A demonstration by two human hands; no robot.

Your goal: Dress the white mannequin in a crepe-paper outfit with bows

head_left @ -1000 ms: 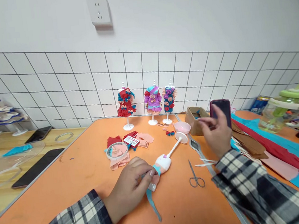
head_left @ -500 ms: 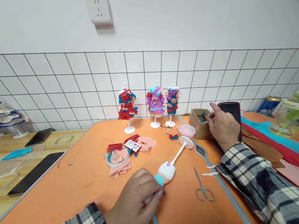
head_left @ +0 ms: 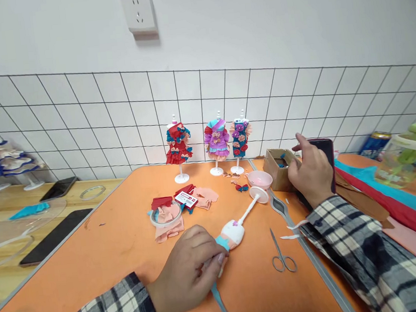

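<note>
My left hand (head_left: 192,268) lies on the orange table (head_left: 109,247), fingers closed on the lower end of a small white mannequin (head_left: 234,233) that lies on its side with pink and blue cloth on it; a blue strip (head_left: 222,304) trails from under the hand. The mannequin's stand (head_left: 259,195) points away to the right. My right hand (head_left: 309,172) reaches into a small cardboard box (head_left: 278,173), its fingers curled over the opening; what they hold, if anything, is hidden. A dark phone (head_left: 326,155) stands just behind that hand.
Scissors (head_left: 281,255) lie right of the mannequin. Three dressed mini mannequins (head_left: 214,143) stand by the tiled wall. Cloth scraps and a tape roll (head_left: 165,213) lie mid-table, with a pink bowl (head_left: 259,179) further right. Felt sheets (head_left: 398,212), a can and a jug are at right; phones (head_left: 50,236) at left.
My right hand moved from in front of the phone to the cardboard box and dipped its fingers in. The left hand kept its hold on the mannequin, shifting slightly.
</note>
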